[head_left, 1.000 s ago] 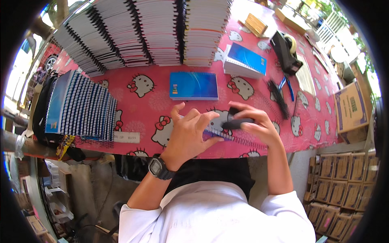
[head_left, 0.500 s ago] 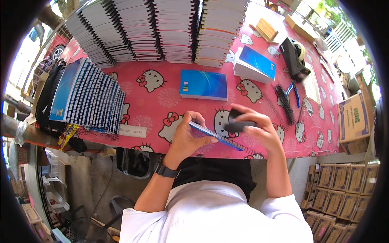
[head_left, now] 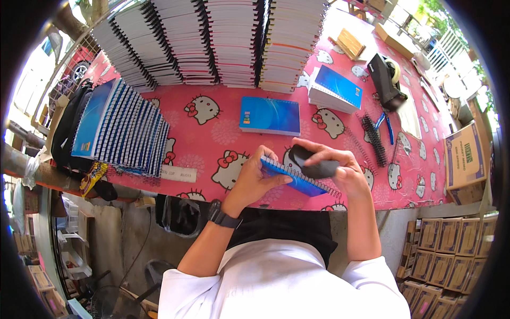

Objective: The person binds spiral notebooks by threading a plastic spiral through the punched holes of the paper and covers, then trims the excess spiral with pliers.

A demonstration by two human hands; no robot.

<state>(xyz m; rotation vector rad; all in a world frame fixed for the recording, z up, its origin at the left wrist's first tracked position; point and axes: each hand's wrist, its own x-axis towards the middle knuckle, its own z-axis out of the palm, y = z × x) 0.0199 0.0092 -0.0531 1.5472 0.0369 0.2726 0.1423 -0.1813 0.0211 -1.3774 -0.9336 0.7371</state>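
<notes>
My left hand (head_left: 254, 183) is closed on a small blue notebook (head_left: 302, 184), tilted just above the front part of the table. A thin wire spiral (head_left: 333, 192) runs along its edge, and its loose end sticks out past the right corner. My right hand (head_left: 348, 169) grips a dark, smooth, rounded piece (head_left: 320, 169) whose kind I cannot make out. That piece lies against or just above the spiral edge. Beyond my hands rests a short stack of blue notebooks (head_left: 270, 115). A taller blue-topped stack (head_left: 336, 87) stands to its right.
Tall stacks of spiral-bound pads (head_left: 234, 48) line the back. Coiled blue notebooks (head_left: 125, 130) fill the left end. At right lie black spirals (head_left: 374, 141), blue-handled pliers (head_left: 389, 127) and a tape dispenser (head_left: 387, 82) on the pink tablecloth (head_left: 212, 138). Cartons (head_left: 451, 234) are piled lower right.
The notebook has turned so that more of its blue cover shows. My right hand has brought the dark piece closer to the spiral edge. The view has shifted slightly.
</notes>
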